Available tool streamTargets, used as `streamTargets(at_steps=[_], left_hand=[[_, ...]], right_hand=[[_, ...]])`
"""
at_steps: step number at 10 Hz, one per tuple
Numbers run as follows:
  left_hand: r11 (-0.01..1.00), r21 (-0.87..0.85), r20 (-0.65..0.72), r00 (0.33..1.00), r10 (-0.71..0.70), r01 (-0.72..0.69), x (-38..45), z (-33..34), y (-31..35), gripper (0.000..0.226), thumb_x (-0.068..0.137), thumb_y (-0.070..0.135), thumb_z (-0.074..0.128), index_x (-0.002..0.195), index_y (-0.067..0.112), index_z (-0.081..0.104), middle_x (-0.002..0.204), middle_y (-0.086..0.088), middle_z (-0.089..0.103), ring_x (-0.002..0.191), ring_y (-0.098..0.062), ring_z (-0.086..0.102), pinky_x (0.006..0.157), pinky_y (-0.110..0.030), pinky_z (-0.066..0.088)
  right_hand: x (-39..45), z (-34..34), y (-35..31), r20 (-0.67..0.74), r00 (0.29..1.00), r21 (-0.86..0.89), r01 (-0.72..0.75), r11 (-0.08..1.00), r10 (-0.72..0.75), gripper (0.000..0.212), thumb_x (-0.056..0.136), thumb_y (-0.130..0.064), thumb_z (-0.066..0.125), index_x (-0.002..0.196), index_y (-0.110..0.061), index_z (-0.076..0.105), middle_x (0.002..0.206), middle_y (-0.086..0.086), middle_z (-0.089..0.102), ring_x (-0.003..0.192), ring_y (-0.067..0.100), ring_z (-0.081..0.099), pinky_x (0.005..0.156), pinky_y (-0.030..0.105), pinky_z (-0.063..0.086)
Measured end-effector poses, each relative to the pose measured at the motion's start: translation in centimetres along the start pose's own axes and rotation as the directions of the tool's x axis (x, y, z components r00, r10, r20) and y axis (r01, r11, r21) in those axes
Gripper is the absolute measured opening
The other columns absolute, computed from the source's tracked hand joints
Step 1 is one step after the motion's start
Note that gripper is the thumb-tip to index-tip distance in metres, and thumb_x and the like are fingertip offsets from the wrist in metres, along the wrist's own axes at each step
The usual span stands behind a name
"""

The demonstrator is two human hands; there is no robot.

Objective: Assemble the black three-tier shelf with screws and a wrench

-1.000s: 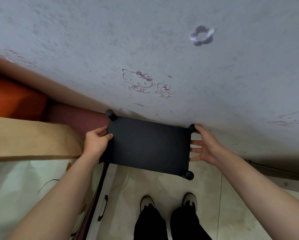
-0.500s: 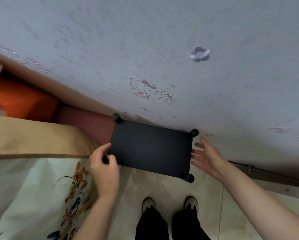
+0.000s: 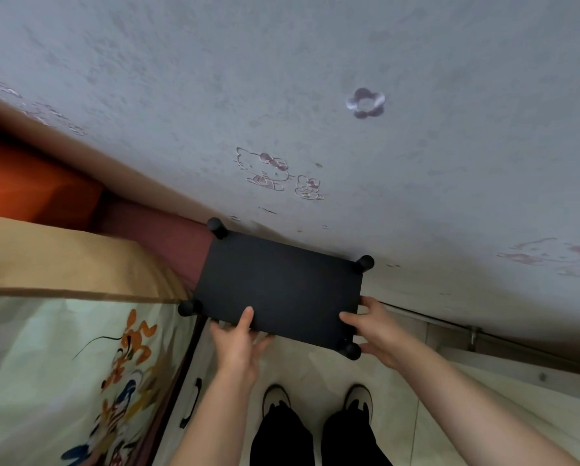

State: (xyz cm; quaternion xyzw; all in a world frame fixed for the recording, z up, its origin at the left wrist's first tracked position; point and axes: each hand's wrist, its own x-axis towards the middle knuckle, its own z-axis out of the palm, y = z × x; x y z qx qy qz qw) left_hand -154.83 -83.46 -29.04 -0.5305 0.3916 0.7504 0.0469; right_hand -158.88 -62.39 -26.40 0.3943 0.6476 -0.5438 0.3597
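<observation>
We look down on the black shelf [image 3: 278,290] standing on the floor against the grey wall [image 3: 281,79], just ahead of us, its long axis running left to right along that wall. Our left hand [image 3: 238,341] pinches the near edge; our right hand [image 3: 372,327] grips the near-right corner (both equally close) — a push or lift comes next.

Person, seen from above: two bare forearms, no sleeves visible; left hand [image 3: 238,344] and right hand [image 3: 376,331] ungloved. Black trousers [image 3: 312,438] are worn, with pale shoes [image 3: 276,396] having dark toe sections.
</observation>
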Motion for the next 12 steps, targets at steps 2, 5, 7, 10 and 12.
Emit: streamTargets(at_steps=[2, 5, 7, 10, 12], left_hand=[[0.998, -0.063, 0.079, 0.996, 0.028, -0.023, 0.3, -0.4, -0.6, 0.068, 0.097, 0.003, 0.061, 0.148, 0.035, 0.029, 0.135, -0.008, 0.056, 0.110, -0.035, 0.067, 0.065, -0.048, 0.062], [0.996, -0.062, 0.102, 0.992, 0.076, -0.070, 1.2, -1.5, -0.2, 0.065, 0.097, 0.000, 0.060, 0.150, 0.027, 0.033, 0.131, -0.007, 0.063, 0.109, -0.031, 0.069, 0.068, -0.051, 0.062], [0.994, -0.044, 0.085, 0.991, 0.100, -0.097, 1.5, -2.2, -0.3, 0.058, 0.097, 0.001, 0.061, 0.146, 0.021, 0.037, 0.125, -0.004, 0.066, 0.104, -0.026, 0.071, 0.066, -0.047, 0.062], [0.980, 0.167, 0.081, 0.989, -0.121, 0.106, 0.0, -2.4, 0.4, 0.011, 0.103, 0.015, 0.056, 0.112, 0.015, 0.061, 0.123, -0.012, 0.067, 0.104, -0.026, 0.067, 0.077, -0.046, 0.056], [0.958, 0.263, 0.003, 0.993, -0.120, 0.115, -2.7, -2.6, 1.7, 0.042, 0.102, 0.007, 0.055, 0.143, 0.004, 0.047, 0.132, -0.013, 0.058, 0.107, -0.026, 0.061, 0.090, -0.042, 0.051]], right_hand=[[0.6, -0.1, 0.7, -0.016, 1.000, 0.002, 0.002, 1.000, -0.002, 0.035, 0.096, -0.002, 0.059, 0.121, -0.019, 0.043, 0.122, 0.013, 0.060, 0.107, 0.031, 0.061, 0.061, 0.038, 0.051], [1.1, 0.5, 1.6, -0.015, 1.000, 0.034, 0.004, 0.999, -0.003, 0.039, 0.092, -0.001, 0.063, 0.124, -0.018, 0.047, 0.114, 0.012, 0.064, 0.105, 0.031, 0.064, 0.062, 0.042, 0.054], [1.3, 1.4, 2.1, -0.015, 1.000, 0.076, -0.002, 0.997, 0.003, 0.049, 0.092, 0.003, 0.062, 0.134, -0.018, 0.047, 0.110, 0.007, 0.066, 0.108, 0.032, 0.063, 0.066, 0.045, 0.054], [0.4, 1.2, 1.5, -0.051, 0.998, 0.079, 0.044, 0.996, -0.040, 0.046, 0.094, 0.001, 0.059, 0.136, -0.012, 0.048, 0.106, 0.005, 0.063, 0.091, 0.021, 0.063, 0.067, 0.038, 0.054], [-2.2, 0.4, 0.4, -0.163, 0.980, -0.008, 0.118, 0.993, -0.118, 0.054, 0.092, -0.003, 0.060, 0.142, -0.006, 0.042, 0.129, 0.013, 0.056, 0.114, 0.027, 0.055, 0.101, 0.043, 0.047]])
